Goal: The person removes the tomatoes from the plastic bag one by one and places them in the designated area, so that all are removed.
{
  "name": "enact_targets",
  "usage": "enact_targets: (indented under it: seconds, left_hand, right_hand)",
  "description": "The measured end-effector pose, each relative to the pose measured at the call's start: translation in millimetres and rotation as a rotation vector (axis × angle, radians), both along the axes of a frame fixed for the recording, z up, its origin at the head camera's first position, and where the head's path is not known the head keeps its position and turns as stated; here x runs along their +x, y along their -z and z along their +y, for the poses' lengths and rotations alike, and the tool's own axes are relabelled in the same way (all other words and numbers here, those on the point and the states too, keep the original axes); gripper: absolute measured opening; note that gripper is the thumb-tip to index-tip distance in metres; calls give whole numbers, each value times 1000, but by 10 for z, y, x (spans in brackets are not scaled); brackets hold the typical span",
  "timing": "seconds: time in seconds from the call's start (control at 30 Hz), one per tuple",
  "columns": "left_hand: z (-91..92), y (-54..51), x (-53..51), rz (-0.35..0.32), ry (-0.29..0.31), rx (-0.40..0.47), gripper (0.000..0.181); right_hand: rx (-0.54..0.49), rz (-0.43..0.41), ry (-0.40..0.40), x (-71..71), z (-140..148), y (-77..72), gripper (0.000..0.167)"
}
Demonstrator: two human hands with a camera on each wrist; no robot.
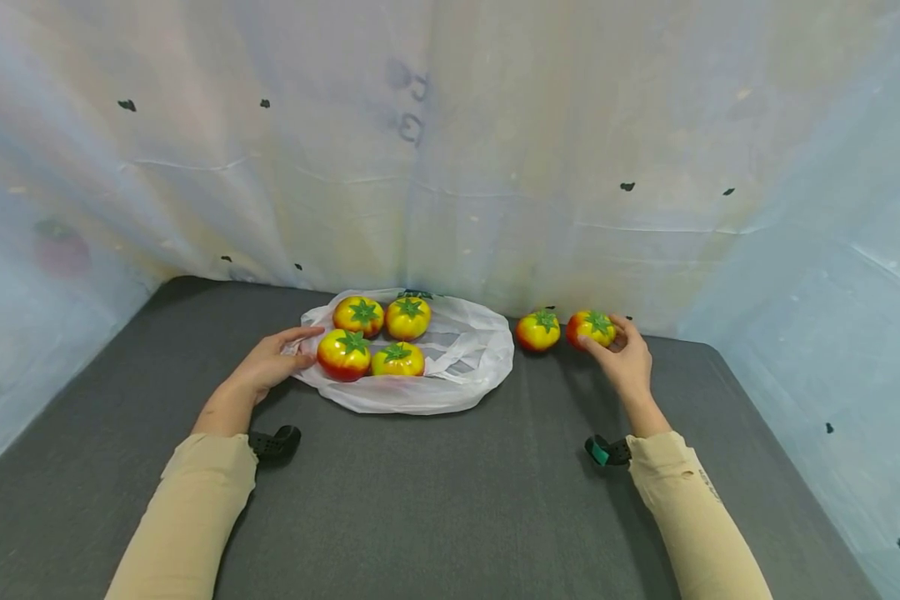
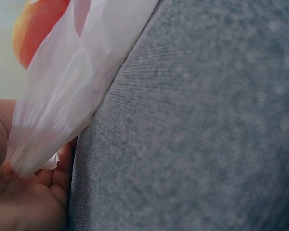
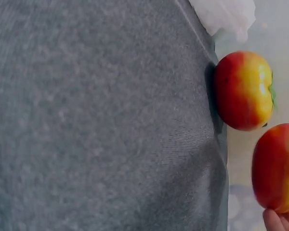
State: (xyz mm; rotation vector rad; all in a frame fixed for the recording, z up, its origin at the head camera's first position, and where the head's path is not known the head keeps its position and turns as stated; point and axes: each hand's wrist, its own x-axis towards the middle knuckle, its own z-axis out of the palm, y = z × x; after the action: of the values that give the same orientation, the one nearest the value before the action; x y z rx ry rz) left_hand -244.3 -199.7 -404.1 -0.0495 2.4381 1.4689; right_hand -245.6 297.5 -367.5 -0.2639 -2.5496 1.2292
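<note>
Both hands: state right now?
Left hand: closed, holding the thin white plastic bag by its edge.
Right hand: closed, holding a round red-and-yellow tomato.

Four tomatoes [image 1: 344, 358] in bag [image 1: 397, 397], two right

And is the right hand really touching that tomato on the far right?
Touching. The head view shows the right hand holding that tomato, with its thumb against the near side.

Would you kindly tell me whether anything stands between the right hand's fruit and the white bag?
Yes: a loose fruit on the table lies between the held fruit and the white bag.
</note>
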Motion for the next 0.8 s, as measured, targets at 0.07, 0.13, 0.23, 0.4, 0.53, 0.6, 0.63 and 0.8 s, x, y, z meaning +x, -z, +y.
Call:
enact_targets:
  seconds: [0.07, 0.13, 0.23, 0.4, 0.53, 0.6, 0.63, 0.8]
  left_hand:
    - [2, 2, 0, 1, -3, -6, 59]
    - [2, 5, -2, 4, -6, -11, 59]
    - [4, 11, -3, 10, -2, -17, 59]
    - [-2, 12, -5, 11, 1, -17, 59]
    - [-3, 12, -2, 8, 0, -14, 59]
    - [-6, 10, -3, 7, 0, -12, 60]
    - [-5, 11, -4, 7, 1, -13, 60]
    - [-12, 20, -8, 12, 8, -12, 59]
  right_hand:
    - [13, -20, 6, -12, 19, 19, 71]
    - [17, -43, 10, -22, 33, 34, 71]
    - [28, -80, 18, -40, 46, 58, 73]
    - [40, -115, 23, -76, 67, 99, 75]
    - [33, -113, 24, -84, 73, 130, 73]
    - [34, -110, 38, -86, 72, 145, 72]
    - [32, -110, 44, -84, 72, 152, 71]
    - [30, -128, 58, -100, 83, 163, 71]
